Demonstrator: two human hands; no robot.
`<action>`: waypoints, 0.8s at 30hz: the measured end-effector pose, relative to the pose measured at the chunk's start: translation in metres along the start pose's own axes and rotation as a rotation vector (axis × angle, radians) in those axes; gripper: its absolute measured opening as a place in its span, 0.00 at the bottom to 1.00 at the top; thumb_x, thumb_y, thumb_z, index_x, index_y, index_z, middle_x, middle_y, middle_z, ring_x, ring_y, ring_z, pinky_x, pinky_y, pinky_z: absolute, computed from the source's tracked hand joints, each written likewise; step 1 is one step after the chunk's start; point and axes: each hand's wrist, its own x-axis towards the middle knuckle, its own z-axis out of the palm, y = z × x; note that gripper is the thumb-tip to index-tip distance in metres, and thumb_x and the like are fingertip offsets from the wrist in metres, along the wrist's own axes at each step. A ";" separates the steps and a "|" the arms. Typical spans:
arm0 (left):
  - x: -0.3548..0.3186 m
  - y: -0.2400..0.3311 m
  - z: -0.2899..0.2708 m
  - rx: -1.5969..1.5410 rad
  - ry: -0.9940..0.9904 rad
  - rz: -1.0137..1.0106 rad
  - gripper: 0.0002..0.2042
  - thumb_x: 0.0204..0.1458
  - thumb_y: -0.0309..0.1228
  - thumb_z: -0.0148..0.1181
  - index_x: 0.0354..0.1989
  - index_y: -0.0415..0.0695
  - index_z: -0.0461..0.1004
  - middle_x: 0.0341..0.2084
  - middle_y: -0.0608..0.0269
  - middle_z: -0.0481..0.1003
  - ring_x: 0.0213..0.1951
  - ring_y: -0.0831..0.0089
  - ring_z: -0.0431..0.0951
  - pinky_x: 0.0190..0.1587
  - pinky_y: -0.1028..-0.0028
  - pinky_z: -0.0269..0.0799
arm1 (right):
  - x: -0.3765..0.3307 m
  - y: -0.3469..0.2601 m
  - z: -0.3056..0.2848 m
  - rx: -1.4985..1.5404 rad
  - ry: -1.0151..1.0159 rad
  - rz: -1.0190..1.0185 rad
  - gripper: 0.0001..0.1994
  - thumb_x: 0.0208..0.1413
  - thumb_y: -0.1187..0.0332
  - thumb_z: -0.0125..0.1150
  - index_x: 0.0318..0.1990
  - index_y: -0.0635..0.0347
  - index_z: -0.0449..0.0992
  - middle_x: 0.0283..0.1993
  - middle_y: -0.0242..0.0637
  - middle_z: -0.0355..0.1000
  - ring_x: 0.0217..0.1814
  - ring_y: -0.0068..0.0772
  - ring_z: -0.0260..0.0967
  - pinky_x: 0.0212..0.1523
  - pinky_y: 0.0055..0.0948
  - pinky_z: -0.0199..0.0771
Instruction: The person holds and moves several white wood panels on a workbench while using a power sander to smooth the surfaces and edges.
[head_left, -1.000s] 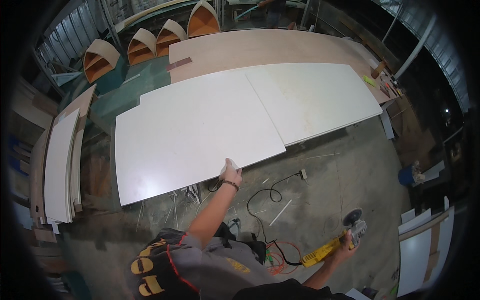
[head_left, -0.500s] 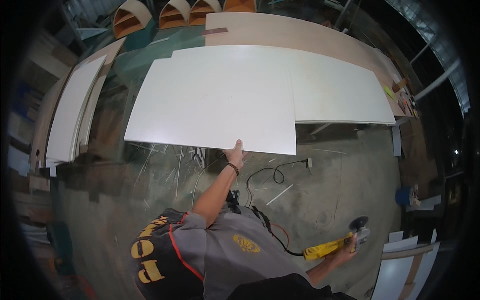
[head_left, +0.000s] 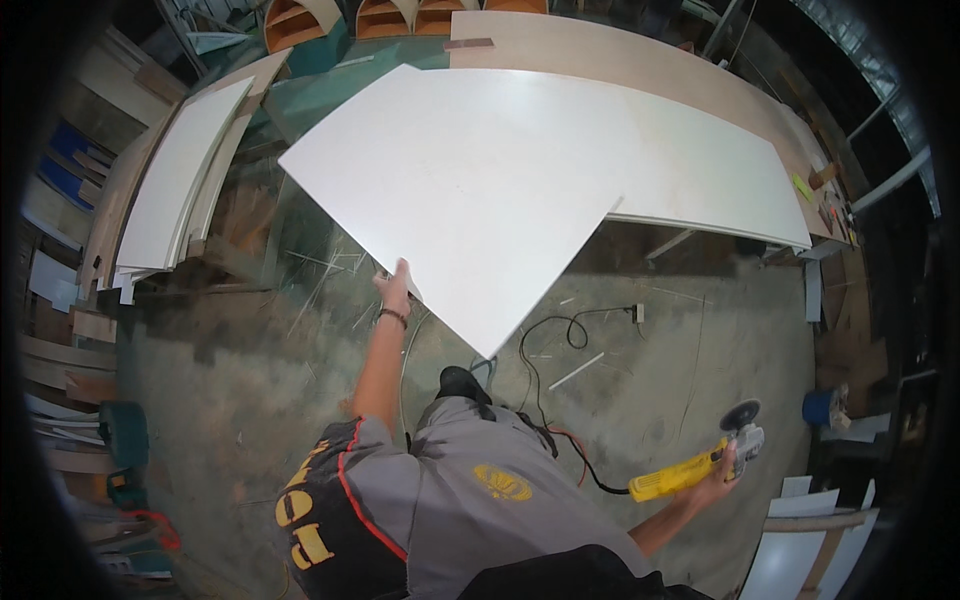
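Note:
My left hand (head_left: 394, 288) grips the near left edge of a large white panel (head_left: 470, 190), thumb on top and fingers beneath. The panel lies turned at an angle, one corner pointing toward me past the bench edge. Under its right part shows another white panel (head_left: 710, 170). Off to the right, my right hand (head_left: 718, 480) is wrapped round the front of a yellow angle grinder (head_left: 680, 472), held away from the panels. A dark round disc (head_left: 740, 415) sits on its grey head. A black cord runs from its rear end toward my body.
Behind the white panels lies a long tan board (head_left: 600, 50). More white sheets (head_left: 185, 170) are stacked at the left. A power cable (head_left: 572, 325) and thin white offcuts (head_left: 577, 371) lie on the floor. A blue bucket (head_left: 818, 408) and leaning panels (head_left: 800, 545) stand at the right.
The top white panel has turned, its near right corner swinging toward me. My left hand has moved left along with its edge. The grinder is still in my right hand, slightly farther right.

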 end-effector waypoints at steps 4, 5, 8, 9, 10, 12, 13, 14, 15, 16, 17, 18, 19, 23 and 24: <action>-0.051 -0.023 0.032 0.198 0.196 0.278 0.45 0.63 0.45 0.61 0.78 0.44 0.37 0.71 0.36 0.58 0.68 0.41 0.65 0.71 0.55 0.61 | 0.006 0.000 -0.022 -0.007 -0.028 -0.025 0.26 0.61 0.59 0.71 0.60 0.62 0.69 0.47 0.34 0.71 0.41 0.26 0.71 0.41 0.30 0.75; -0.076 -0.031 0.032 0.237 0.145 0.285 0.45 0.63 0.46 0.60 0.79 0.44 0.37 0.72 0.36 0.58 0.69 0.42 0.65 0.71 0.56 0.61 | 0.009 0.000 -0.029 -0.005 -0.022 -0.044 0.26 0.60 0.59 0.71 0.60 0.62 0.69 0.47 0.34 0.71 0.41 0.26 0.70 0.41 0.30 0.74; -0.109 -0.033 0.027 0.310 0.167 0.325 0.44 0.64 0.46 0.59 0.79 0.41 0.39 0.72 0.38 0.59 0.70 0.46 0.64 0.70 0.58 0.61 | -0.001 -0.006 -0.031 -0.011 -0.010 -0.017 0.27 0.60 0.59 0.71 0.60 0.61 0.69 0.47 0.35 0.72 0.42 0.27 0.71 0.42 0.30 0.75; -0.105 -0.035 0.031 0.298 0.207 0.372 0.44 0.64 0.45 0.59 0.79 0.39 0.40 0.72 0.38 0.59 0.70 0.46 0.65 0.70 0.59 0.61 | -0.002 -0.008 -0.030 -0.027 0.018 0.001 0.27 0.60 0.59 0.71 0.61 0.62 0.68 0.47 0.35 0.72 0.42 0.27 0.71 0.42 0.31 0.75; -0.100 -0.039 0.025 0.291 0.255 0.422 0.43 0.65 0.44 0.59 0.79 0.38 0.41 0.72 0.37 0.59 0.69 0.47 0.65 0.70 0.59 0.61 | -0.005 -0.009 -0.028 -0.043 0.041 0.026 0.27 0.60 0.60 0.71 0.61 0.62 0.68 0.47 0.35 0.72 0.43 0.28 0.72 0.42 0.31 0.76; -0.092 -0.041 0.016 0.196 0.216 0.508 0.43 0.64 0.41 0.61 0.78 0.35 0.43 0.72 0.37 0.58 0.70 0.49 0.65 0.70 0.61 0.60 | -0.006 -0.011 -0.020 -0.055 0.079 0.054 0.26 0.59 0.60 0.72 0.60 0.61 0.69 0.45 0.35 0.73 0.41 0.29 0.73 0.41 0.33 0.77; -0.090 -0.043 0.012 0.151 0.184 0.543 0.43 0.63 0.40 0.63 0.77 0.33 0.43 0.72 0.36 0.58 0.70 0.50 0.65 0.71 0.63 0.59 | -0.008 -0.014 -0.018 -0.060 0.104 0.057 0.25 0.59 0.59 0.73 0.58 0.60 0.69 0.44 0.36 0.74 0.40 0.29 0.73 0.40 0.33 0.77; -0.099 -0.043 0.011 0.113 0.113 0.493 0.43 0.62 0.39 0.64 0.77 0.32 0.44 0.72 0.36 0.58 0.70 0.51 0.64 0.71 0.63 0.58 | -0.009 -0.017 -0.023 -0.074 0.144 0.046 0.24 0.58 0.59 0.74 0.55 0.60 0.70 0.42 0.36 0.74 0.39 0.30 0.74 0.38 0.34 0.78; -0.109 -0.041 0.002 0.078 0.043 0.441 0.44 0.62 0.38 0.65 0.77 0.32 0.44 0.72 0.36 0.58 0.71 0.52 0.63 0.71 0.64 0.57 | -0.007 -0.013 -0.030 -0.056 0.140 0.043 0.26 0.58 0.60 0.74 0.58 0.61 0.69 0.44 0.36 0.74 0.40 0.30 0.74 0.39 0.35 0.78; -0.116 -0.037 -0.006 0.040 -0.022 0.394 0.45 0.61 0.36 0.66 0.77 0.31 0.44 0.72 0.36 0.57 0.71 0.53 0.62 0.72 0.65 0.56 | 0.000 -0.005 -0.037 -0.029 0.133 0.041 0.29 0.58 0.60 0.73 0.61 0.61 0.68 0.45 0.37 0.74 0.41 0.30 0.74 0.40 0.35 0.78; -0.110 -0.037 -0.024 0.108 -0.016 0.422 0.45 0.60 0.36 0.67 0.77 0.31 0.43 0.72 0.38 0.58 0.71 0.55 0.63 0.72 0.65 0.56 | 0.003 -0.001 -0.040 0.000 0.114 0.047 0.31 0.59 0.60 0.73 0.64 0.62 0.67 0.47 0.37 0.74 0.41 0.31 0.74 0.40 0.36 0.77; -0.100 -0.038 -0.047 0.179 -0.007 0.451 0.46 0.59 0.35 0.69 0.77 0.32 0.43 0.72 0.39 0.59 0.70 0.56 0.63 0.72 0.65 0.56 | 0.001 -0.002 -0.039 -0.016 0.119 0.067 0.31 0.58 0.61 0.73 0.65 0.62 0.67 0.47 0.37 0.74 0.41 0.31 0.74 0.40 0.35 0.78; -0.091 -0.039 -0.066 0.230 -0.014 0.452 0.46 0.59 0.35 0.69 0.77 0.32 0.44 0.72 0.41 0.59 0.70 0.57 0.63 0.72 0.65 0.56 | -0.001 -0.006 -0.031 -0.029 0.125 0.083 0.30 0.58 0.62 0.73 0.65 0.62 0.67 0.46 0.37 0.74 0.41 0.30 0.74 0.39 0.35 0.78; -0.049 -0.026 -0.137 0.226 -0.185 0.498 0.45 0.58 0.36 0.70 0.78 0.36 0.48 0.74 0.45 0.57 0.72 0.59 0.59 0.73 0.64 0.54 | -0.009 -0.017 -0.013 -0.040 0.200 0.126 0.30 0.58 0.64 0.73 0.65 0.61 0.67 0.46 0.38 0.75 0.39 0.30 0.74 0.36 0.33 0.78; -0.045 -0.025 -0.139 0.332 -0.155 0.549 0.44 0.59 0.34 0.70 0.77 0.35 0.49 0.73 0.46 0.59 0.71 0.61 0.61 0.72 0.65 0.56 | -0.008 -0.019 -0.013 -0.068 0.207 0.120 0.30 0.58 0.64 0.73 0.64 0.61 0.68 0.46 0.37 0.75 0.39 0.29 0.74 0.36 0.33 0.78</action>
